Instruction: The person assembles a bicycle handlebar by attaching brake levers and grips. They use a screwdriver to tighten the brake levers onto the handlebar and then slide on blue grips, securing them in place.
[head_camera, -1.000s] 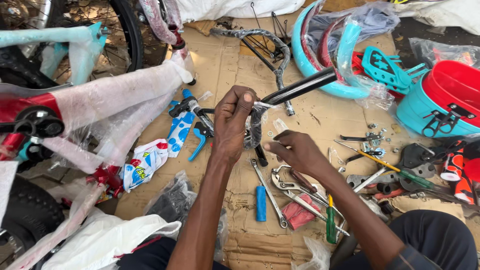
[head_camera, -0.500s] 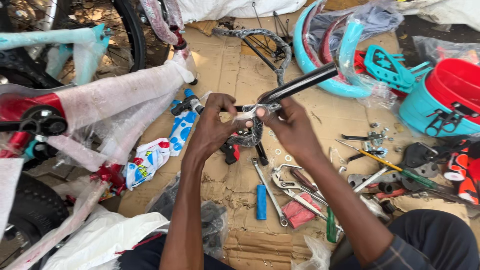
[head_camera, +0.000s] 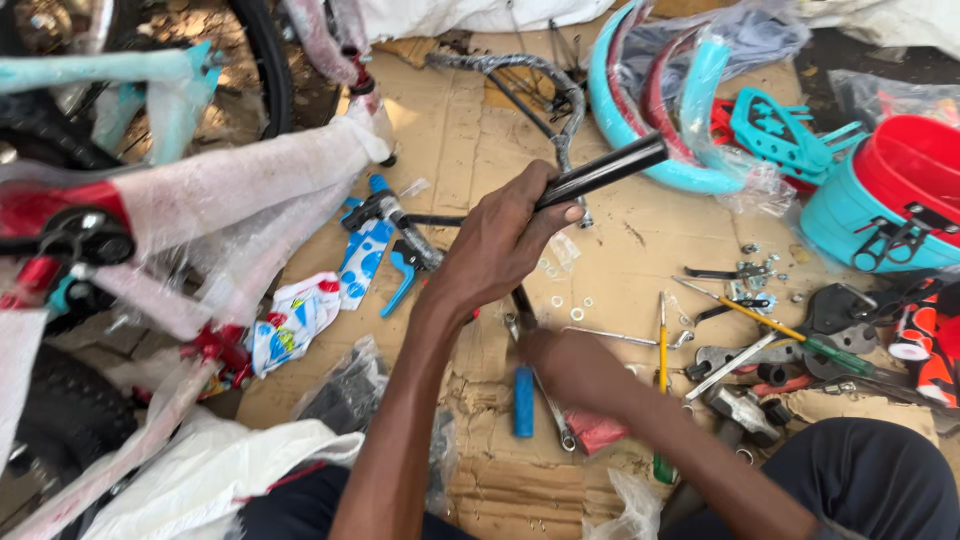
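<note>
One hand (head_camera: 500, 240) still clamped on black tube (head_camera: 600, 172), other (head_camera: 570, 365) now down among tools.

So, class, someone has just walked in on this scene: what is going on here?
A person sits on flattened cardboard among bicycle parts. The left hand grips a black handlebar tube, raised above the cardboard. The right hand is down on the cardboard among loose tools, beside a blue-handled tool and a spanner; what it grips, if anything, cannot be seen. A foam-wrapped bicycle frame lies to the left, teal mudguards and a red and teal basket to the right.
</note>
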